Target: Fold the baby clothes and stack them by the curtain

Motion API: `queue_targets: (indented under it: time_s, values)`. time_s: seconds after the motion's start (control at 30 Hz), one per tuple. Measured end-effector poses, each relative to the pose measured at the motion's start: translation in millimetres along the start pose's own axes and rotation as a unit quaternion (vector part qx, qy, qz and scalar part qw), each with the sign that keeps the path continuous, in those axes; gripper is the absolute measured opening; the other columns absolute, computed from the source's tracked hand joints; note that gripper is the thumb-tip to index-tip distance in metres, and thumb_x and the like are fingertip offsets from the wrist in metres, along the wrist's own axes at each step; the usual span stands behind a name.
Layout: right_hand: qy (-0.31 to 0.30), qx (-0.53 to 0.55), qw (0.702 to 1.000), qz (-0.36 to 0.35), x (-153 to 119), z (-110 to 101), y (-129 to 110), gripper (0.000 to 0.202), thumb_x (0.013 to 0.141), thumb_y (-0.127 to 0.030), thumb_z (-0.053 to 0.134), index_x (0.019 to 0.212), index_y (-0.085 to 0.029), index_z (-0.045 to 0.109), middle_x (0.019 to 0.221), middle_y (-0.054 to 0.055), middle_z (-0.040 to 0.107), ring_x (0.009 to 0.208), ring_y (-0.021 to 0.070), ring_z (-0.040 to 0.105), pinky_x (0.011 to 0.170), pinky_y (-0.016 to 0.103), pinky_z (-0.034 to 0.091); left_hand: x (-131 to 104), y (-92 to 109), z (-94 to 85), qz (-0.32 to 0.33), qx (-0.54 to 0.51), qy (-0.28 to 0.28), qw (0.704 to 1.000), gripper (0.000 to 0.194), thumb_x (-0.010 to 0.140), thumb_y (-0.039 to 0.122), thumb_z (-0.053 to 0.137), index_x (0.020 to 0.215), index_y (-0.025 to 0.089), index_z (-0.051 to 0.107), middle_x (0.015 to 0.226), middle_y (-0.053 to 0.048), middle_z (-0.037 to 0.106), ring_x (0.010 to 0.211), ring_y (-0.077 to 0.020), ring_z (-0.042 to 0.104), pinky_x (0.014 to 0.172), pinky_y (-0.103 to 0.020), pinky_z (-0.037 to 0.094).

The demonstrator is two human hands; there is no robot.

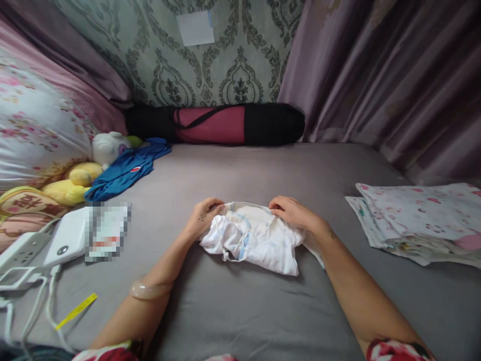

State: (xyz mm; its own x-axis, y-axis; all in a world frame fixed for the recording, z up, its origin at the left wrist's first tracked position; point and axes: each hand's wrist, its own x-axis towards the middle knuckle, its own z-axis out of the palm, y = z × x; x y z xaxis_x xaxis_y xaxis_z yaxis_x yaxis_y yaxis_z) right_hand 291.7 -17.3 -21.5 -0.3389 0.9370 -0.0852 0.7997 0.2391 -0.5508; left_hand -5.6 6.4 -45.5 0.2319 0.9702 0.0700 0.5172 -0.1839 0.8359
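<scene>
A small white baby garment (263, 243) with a faint print, pale blue trim and thin white ties lies bunched on the grey bed sheet (255, 311). At its far left edge, my left hand (204, 216) pinches the cloth between thumb and fingers. My right hand (295, 213) grips the far right edge in the same way. Between the hands the garment's far edge runs nearly straight, while its near part falls in loose folds. Some of its cloth shows beneath my right wrist.
Folded printed cloths (421, 215) are stacked at right. At left are a power bank (69, 238), a power strip (24, 250), white cables (50, 301), plush toys (71, 188) and a blue cloth (128, 170). A black and red long bag (214, 125) lies along the wall.
</scene>
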Motion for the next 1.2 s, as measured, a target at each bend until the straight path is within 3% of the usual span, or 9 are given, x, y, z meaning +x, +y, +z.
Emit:
queue_targets:
  time_s: [0.17, 0.27, 0.4, 0.5, 0.63, 0.8, 1.0, 1.2]
  values:
    - [0.014, 0.017, 1.000, -0.009, 0, -4, -4, 0.009, 0.083, -0.019, 0.053, 0.080, -0.021, 0.062, 0.087, 0.003, 0.064, 0.083, 0.0165, 0.057, 0.076, 0.028, 0.042, 0, 3, -0.8, 0.003, -0.010, 0.003, 1.000, 0.026, 0.080, 0.039, 0.057, 0.084, 0.017, 0.069, 0.076, -0.004, 0.067, 0.071, -0.0162, 0.058, 0.063, -0.025, 0.042]
    - [0.023, 0.113, 0.993, 0.017, 0, -11, -9, 0.006, 0.078, -0.023, 0.057, 0.075, -0.020, 0.062, 0.081, 0.002, 0.063, 0.076, 0.0156, 0.057, 0.069, 0.027, 0.043, 1, 2, -0.6, 0.003, -0.021, 0.004, 1.000, 0.026, 0.080, 0.039, 0.057, 0.083, 0.017, 0.069, 0.074, -0.003, 0.066, 0.069, -0.0155, 0.056, 0.062, -0.024, 0.042]
    - [0.067, 0.301, 0.947, 0.088, -1, -16, -14, 0.017, 0.074, -0.035, 0.063, 0.073, -0.019, 0.060, 0.069, -0.001, 0.059, 0.063, 0.0129, 0.054, 0.058, 0.024, 0.040, 2, -3, 0.0, 0.004, -0.035, -0.003, 0.999, 0.027, 0.081, 0.040, 0.056, 0.084, 0.016, 0.068, 0.072, -0.002, 0.062, 0.067, -0.0138, 0.052, 0.060, -0.023, 0.040]
    - [0.087, 0.357, 0.923, 0.117, -1, -13, -16, 0.022, 0.072, -0.039, 0.067, 0.079, -0.019, 0.062, 0.069, -0.002, 0.060, 0.062, 0.0120, 0.054, 0.056, 0.024, 0.041, 3, -6, 0.4, 0.006, -0.050, -0.007, 0.999, 0.028, 0.082, 0.041, 0.055, 0.084, 0.015, 0.066, 0.070, -0.001, 0.059, 0.065, -0.0128, 0.049, 0.058, -0.022, 0.038]
    - [0.051, 0.364, 0.922, 0.118, -1, -10, -16, 0.031, 0.075, -0.043, 0.066, 0.094, -0.018, 0.066, 0.086, 0.004, 0.068, 0.076, 0.0149, 0.062, 0.066, 0.026, 0.048, 2, -4, 0.0, -0.019, -0.083, 0.002, 0.996, 0.030, 0.081, 0.044, 0.057, 0.084, 0.015, 0.064, 0.070, 0.000, 0.057, 0.063, -0.0121, 0.048, 0.055, -0.021, 0.037]
    - [0.015, 0.368, 0.926, 0.086, -4, -14, -11, 0.042, 0.073, -0.045, 0.073, 0.103, -0.016, 0.068, 0.092, 0.006, 0.071, 0.079, 0.0156, 0.064, 0.069, 0.027, 0.050, -1, 6, -2.4, -0.045, -0.125, 0.004, 0.991, 0.036, 0.079, 0.050, 0.060, 0.086, 0.015, 0.065, 0.070, 0.000, 0.059, 0.063, -0.0123, 0.050, 0.054, -0.021, 0.039]
    - [0.006, 0.309, 0.949, 0.055, -7, -18, -10, 0.039, 0.073, -0.049, 0.071, 0.092, -0.016, 0.069, 0.085, 0.004, 0.069, 0.074, 0.0142, 0.061, 0.066, 0.026, 0.046, -3, 10, -4.1, -0.038, -0.161, -0.023, 0.986, 0.043, 0.072, 0.053, 0.070, 0.089, 0.014, 0.072, 0.073, -0.002, 0.065, 0.066, -0.0132, 0.055, 0.057, -0.022, 0.041]
    - [0.049, 0.254, 0.965, 0.046, -6, -17, -18, 0.035, 0.075, -0.049, 0.066, 0.080, -0.015, 0.069, 0.073, 0.001, 0.066, 0.066, 0.0133, 0.057, 0.060, 0.024, 0.041, 1, 11, -7.8, -0.042, -0.170, -0.022, 0.984, 0.046, 0.070, 0.059, 0.070, 0.078, 0.014, 0.071, 0.056, 0.001, 0.054, 0.051, -0.0100, 0.046, 0.046, -0.021, 0.032]
